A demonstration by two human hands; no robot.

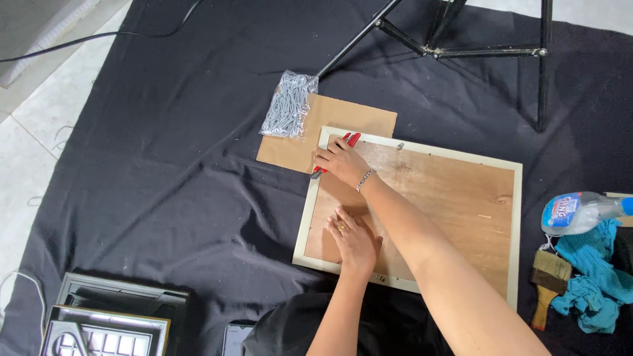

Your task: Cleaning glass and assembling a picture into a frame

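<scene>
Overhead view of a picture frame (511, 217) lying face down on a black cloth (171, 165) spread over the floor, slightly right of centre. Its pale border surrounds a brown wooden backing board (448, 198). The right hand (341, 161), a bracelet at the wrist, reaches to the frame's upper left corner with fingers closed around red-handled pliers (349, 139). The left hand (353, 238), a ring on one finger, lies flat with fingers spread, pressing on the backing board near the frame's lower left. Just beyond the corner, a piece of brown cardboard (343, 115) lies partly under the frame, with a clear bag of metal hardware (289, 104) on its upper left edge. At the right edge are a spray bottle (577, 212), a paintbrush (547, 277) and a teal rag (597, 270).
</scene>
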